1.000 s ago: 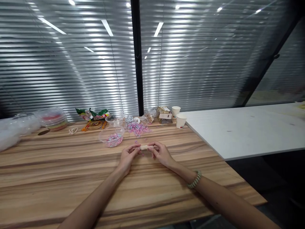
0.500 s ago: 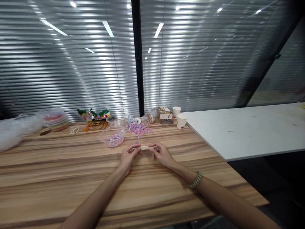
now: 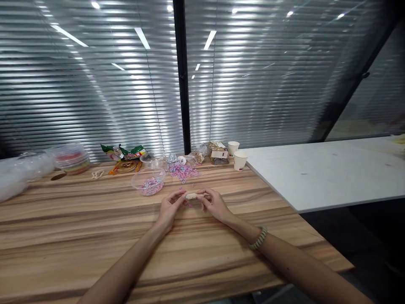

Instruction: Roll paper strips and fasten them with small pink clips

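A short cream-coloured strip (image 3: 191,196), too small to name exactly, is stretched level between my two hands just over the wooden table. My left hand (image 3: 170,207) pinches its left end between thumb and fingers. At the other end, the fingers of my right hand (image 3: 215,205) are closed on it, and a bit of it shows past the fingertips. Small pink pieces (image 3: 190,205) lie on the wood beneath. Just beyond my left hand stands a clear round tub (image 3: 135,181) holding pink, white and blue pieces (image 3: 152,186).
A heap of pink and purple pieces (image 3: 182,171) lies behind my hands. Two paper cups (image 3: 240,161) stand at the back right beside a small box (image 3: 219,153). Back left are snack packets (image 3: 139,152), stacked lidded tubs (image 3: 72,158) and clear plastic bags (image 3: 12,179). A white table (image 3: 329,173) adjoins.
Both hands keep their grip on the cream strip and have hardly moved. Slightly more of the strip shows at my right fingers. The whole view has shifted a little.
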Tool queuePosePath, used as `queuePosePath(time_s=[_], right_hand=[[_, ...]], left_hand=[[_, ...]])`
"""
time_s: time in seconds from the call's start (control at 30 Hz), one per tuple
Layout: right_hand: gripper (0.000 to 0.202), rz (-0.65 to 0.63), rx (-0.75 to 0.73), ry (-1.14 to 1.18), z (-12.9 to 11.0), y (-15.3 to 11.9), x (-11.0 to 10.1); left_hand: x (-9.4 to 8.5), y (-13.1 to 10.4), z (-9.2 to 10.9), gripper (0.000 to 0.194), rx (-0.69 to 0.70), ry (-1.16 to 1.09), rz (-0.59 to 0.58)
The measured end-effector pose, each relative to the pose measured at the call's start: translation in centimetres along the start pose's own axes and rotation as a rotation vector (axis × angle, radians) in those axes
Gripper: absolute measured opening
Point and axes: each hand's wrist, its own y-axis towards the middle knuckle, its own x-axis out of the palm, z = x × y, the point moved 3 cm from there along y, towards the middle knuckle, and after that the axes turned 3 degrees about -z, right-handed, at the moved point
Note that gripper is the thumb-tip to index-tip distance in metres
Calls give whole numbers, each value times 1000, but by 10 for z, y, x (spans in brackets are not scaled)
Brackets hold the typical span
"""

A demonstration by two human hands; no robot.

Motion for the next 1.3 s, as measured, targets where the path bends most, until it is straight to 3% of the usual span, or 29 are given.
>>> queuePosePath(time_s=[0.73, 1.17, 1.3], right_hand=[[61, -6, -11, -12, -1, -2, 0], [52, 25, -168, -40, 4, 0, 2], [49, 19, -154, -58, 3, 0, 1]], left_hand=[[-3, 2, -2, 32, 12, 43, 24], [0, -1, 4, 37, -13, 128, 62], [1, -2, 6, 42, -27, 155, 36]])
